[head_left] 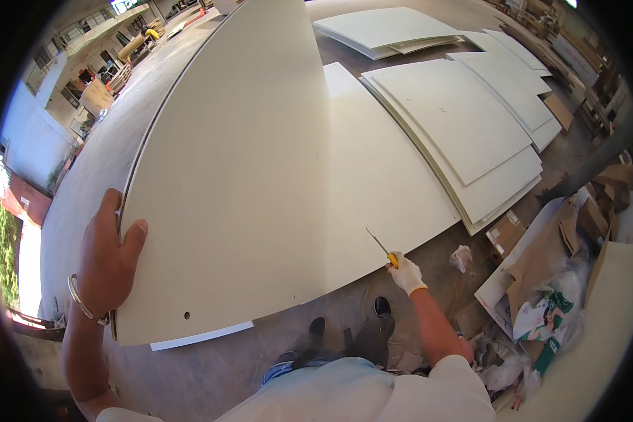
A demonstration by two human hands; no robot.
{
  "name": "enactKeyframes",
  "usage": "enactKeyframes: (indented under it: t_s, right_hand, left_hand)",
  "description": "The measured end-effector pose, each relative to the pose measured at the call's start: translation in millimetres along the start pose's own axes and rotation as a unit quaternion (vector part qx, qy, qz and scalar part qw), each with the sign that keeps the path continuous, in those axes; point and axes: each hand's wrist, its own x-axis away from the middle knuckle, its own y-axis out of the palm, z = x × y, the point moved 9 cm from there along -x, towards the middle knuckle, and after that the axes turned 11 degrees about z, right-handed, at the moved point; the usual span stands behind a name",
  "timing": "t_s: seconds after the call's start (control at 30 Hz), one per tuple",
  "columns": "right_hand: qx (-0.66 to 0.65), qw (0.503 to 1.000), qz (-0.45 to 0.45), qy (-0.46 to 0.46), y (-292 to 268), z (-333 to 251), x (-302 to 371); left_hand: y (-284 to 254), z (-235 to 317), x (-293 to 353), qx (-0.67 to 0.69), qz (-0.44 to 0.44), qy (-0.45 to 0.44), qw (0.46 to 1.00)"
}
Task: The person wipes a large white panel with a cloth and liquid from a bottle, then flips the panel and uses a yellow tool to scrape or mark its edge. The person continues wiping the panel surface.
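Note:
A tall white panel (225, 155) stands on edge at the left, meeting a second white panel (380, 169) that lies flat to its right. My bare left hand (110, 257), with a bracelet at the wrist, grips the upright panel's left edge, thumb on the white face. A small round hole shows near that panel's bottom corner. In a white glove, my right hand (406, 273) closes round the yellow handle of a screwdriver (378, 240). Its thin shaft points up and left over the flat panel, and I cannot tell whether the tip touches it.
Stacks of white panels (457, 119) lie on the floor to the right, with another stack (387, 32) farther back. Torn cardboard (541, 246) and plastic wrap (570, 299) pile up at the right. A white strip (202, 336) lies below the upright panel, near my feet.

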Motion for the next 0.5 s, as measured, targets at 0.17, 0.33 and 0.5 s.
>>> enactKeyframes:
  t_s: [0.17, 0.33, 0.5]
  right_hand:
    - [0.067, 0.991, -0.044, 0.110, 46.8, 74.2, -50.0]
    - [0.136, 0.970, -0.069, 0.191, 47.4, 143.4, -83.7]
    - [0.165, 0.976, -0.029, 0.136, 22.1, 137.8, -159.8]
  left_hand:
    - [-2.3, 7.3, 7.5, 0.005, -0.013, -0.037, 0.999]
    - [0.1, 23.2, 15.4, -0.047, 0.003, -0.060, 0.997]
    - [0.1, 28.5, 27.4, -0.171, 0.033, -0.085, 0.981]
